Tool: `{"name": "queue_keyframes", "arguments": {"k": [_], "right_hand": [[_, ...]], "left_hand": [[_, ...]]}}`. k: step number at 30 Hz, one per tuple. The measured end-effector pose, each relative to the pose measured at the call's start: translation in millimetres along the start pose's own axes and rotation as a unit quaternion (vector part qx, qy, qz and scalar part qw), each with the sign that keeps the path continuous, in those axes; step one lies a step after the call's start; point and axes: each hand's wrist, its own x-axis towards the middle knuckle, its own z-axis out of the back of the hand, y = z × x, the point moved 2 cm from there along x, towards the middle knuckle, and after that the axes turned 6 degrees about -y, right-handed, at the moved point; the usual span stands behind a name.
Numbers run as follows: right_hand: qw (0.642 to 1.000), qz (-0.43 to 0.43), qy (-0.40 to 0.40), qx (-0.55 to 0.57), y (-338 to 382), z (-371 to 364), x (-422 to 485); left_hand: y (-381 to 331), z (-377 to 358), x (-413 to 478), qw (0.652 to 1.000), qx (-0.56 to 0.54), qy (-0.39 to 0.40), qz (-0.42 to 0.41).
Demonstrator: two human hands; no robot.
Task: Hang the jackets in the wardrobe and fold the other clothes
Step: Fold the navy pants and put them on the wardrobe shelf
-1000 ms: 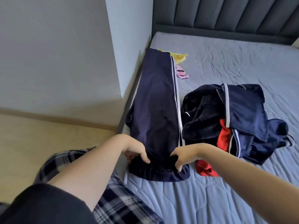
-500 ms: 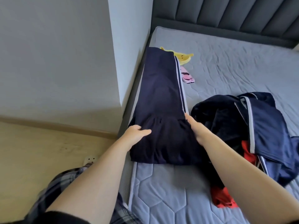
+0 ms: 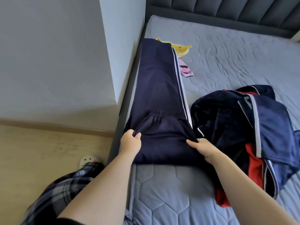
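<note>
— From the head view: where are the trousers?

— The long navy track trousers with white side stripes (image 3: 159, 95) lie along the left edge of the grey quilted mattress (image 3: 170, 189). The left hand (image 3: 130, 142) pinches the folded part; the right hand (image 3: 202, 146) grips its other edge.

— How will they handle?

— Soft and light, I think, maybe slippery. Better to hold both corners of the fold.

— Anything in the way?

— The heap of dark blue and red clothes (image 3: 243, 127) lies just beside; a yellow plush toy (image 3: 180, 47) touches the far end.

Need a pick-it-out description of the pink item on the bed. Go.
Start at the grey quilted mattress and follow its left edge, where long navy trousers lie. The pink item lies beside their white side stripe, just below a yellow banana-shaped thing. It is the only pink object, small and flat with dark markings.
</note>
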Motion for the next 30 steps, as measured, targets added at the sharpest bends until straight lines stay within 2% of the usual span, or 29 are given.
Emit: {"name": "queue_keyframes", "arguments": {"k": [2, 4, 5, 7, 10, 13, 18, 19, 21, 23, 25, 26, 27, 28, 30], "right_hand": [[1.0, -0.002, 0.018, -0.005, 4.3, -7.3, -4.7], [0.999, -0.019, 0.042, 0.007, 10.7, -11.1, -8.8], [0.999, -0.02, 0.046, 0.02, 14.4, -12.3, -9.9], [0.995, 0.008, 0.056, 0.076, 23.6, -16.5, -12.0], [0.987, 0.08, 0.022, 0.141, 33.0, -19.0, -10.7], [0.991, 0.094, -0.028, 0.086, 25.2, -23.5, -6.7], [0.982, 0.123, -0.088, -0.117, 19.2, -29.7, -2.0], [0.977, 0.128, -0.089, -0.142, 22.7, -30.8, -3.3], [0.964, 0.141, -0.1, -0.203, 28.0, -33.4, -7.0], [0.927, 0.198, -0.177, -0.265, 33.8, -36.2, -15.7], [0.836, 0.35, -0.275, -0.32, 46.9, -44.3, -29.8], [0.789, 0.423, -0.294, -0.335, 52.3, -51.0, -32.7], [0.756, 0.469, -0.289, -0.353, 56.3, -58.1, -32.0], [0.738, 0.481, -0.261, -0.394, 56.3, -64.1, -27.1], [0.732, 0.416, -0.185, -0.508, 42.0, -72.7, -12.1]], "left_hand": [[-3.6, 4.0, 0.9, 0.994, -0.05, 0.078, 0.063], [-7.5, 7.6, -2.6, 0.968, -0.102, 0.179, 0.14], [-9.3, 7.7, -3.8, 0.958, -0.11, 0.215, 0.152], [-13.8, 6.7, -5.0, 0.954, -0.129, 0.233, 0.139], [-25.1, 9.7, -6.2, 0.957, -0.19, 0.202, 0.081], [-27.2, 13.7, -10.3, 0.972, -0.178, 0.149, 0.034], [-21.5, 14.5, -16.2, 0.995, -0.028, 0.095, 0.032], [-24.5, 17.9, -16.9, 0.997, 0.013, 0.065, 0.027], [-32.8, 26.8, -17.5, 0.99, 0.117, -0.062, -0.045], [-48.7, 27.8, -19.5, 0.946, 0.139, -0.16, -0.245], [-62.5, 16.9, -22.0, 0.87, 0.155, -0.167, -0.438], [-64.2, 9.4, -21.5, 0.851, 0.181, -0.139, -0.473], [-61.9, 2.1, -19.9, 0.852, 0.215, -0.095, -0.468], [-53.9, -5.3, -17.1, 0.859, 0.259, -0.045, -0.44], [-24.5, -18.7, -11.0, 0.854, 0.353, 0.035, -0.382]]}}
